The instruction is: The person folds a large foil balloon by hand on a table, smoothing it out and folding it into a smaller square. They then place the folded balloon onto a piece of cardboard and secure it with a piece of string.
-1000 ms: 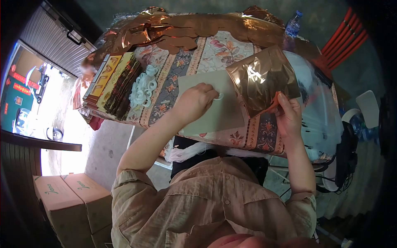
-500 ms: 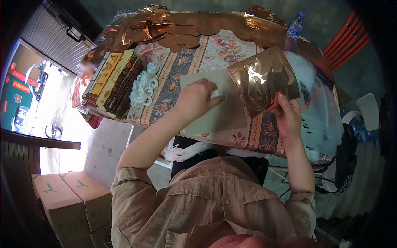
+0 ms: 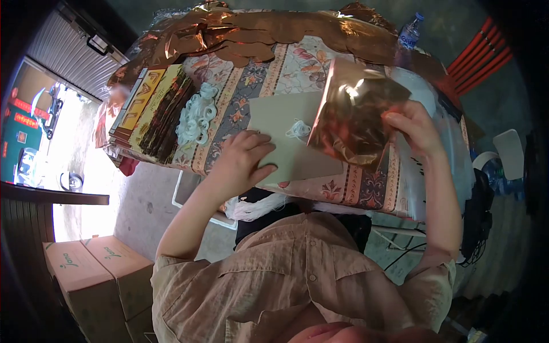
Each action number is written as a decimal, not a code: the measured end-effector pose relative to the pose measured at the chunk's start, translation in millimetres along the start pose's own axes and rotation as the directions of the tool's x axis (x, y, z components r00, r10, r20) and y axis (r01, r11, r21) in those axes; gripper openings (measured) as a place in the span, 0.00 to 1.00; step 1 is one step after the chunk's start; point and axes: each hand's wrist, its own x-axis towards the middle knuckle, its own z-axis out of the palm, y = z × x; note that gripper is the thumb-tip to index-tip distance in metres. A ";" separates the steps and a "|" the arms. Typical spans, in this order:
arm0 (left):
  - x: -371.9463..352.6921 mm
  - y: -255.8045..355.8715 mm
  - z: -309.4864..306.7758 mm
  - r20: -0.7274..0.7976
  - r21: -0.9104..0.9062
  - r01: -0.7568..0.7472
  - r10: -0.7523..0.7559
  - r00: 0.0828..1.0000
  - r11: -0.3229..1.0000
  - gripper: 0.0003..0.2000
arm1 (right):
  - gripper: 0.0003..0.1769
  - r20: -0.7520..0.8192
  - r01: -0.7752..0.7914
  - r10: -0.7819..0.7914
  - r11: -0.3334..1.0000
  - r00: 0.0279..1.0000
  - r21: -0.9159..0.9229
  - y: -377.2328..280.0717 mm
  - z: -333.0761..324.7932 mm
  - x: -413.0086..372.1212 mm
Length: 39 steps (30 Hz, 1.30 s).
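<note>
Copper foil sheet (image 3: 351,117) in the right hand (image 3: 414,127), clenched at its right edge, lifted and tilted over the tabletop (image 3: 297,63). Left hand (image 3: 246,157) laid on the near left corner of a pale green card (image 3: 286,154), fingers loosely bent, gripping nothing. On the card, partly under the foil, a small white string loop (image 3: 297,129). Further left, a pile of white loops (image 3: 197,117) beside a stack of gold-lettered sheets (image 3: 151,108). Along the far edge, crumpled copper foil (image 3: 257,34) and a water bottle (image 3: 410,33).
</note>
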 end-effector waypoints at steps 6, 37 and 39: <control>17.8 -2.0 27.5 -0.058 -0.074 -0.115 0.111 0.992 0.991 0.16 | 0.10 0.299 -0.205 0.258 0.959 0.919 -0.197 7.4 18.2 37.7; 46.4 -0.3 23.6 -0.014 -0.215 -0.107 0.106 0.994 0.971 0.14 | 0.07 0.176 -0.549 0.635 0.751 0.752 -0.367 51.3 10.1 46.9; 65.5 3.6 41.2 -0.076 -0.210 -0.175 0.162 0.984 0.962 0.14 | 0.07 0.153 -0.556 0.637 0.747 0.756 -0.365 49.4 12.9 45.4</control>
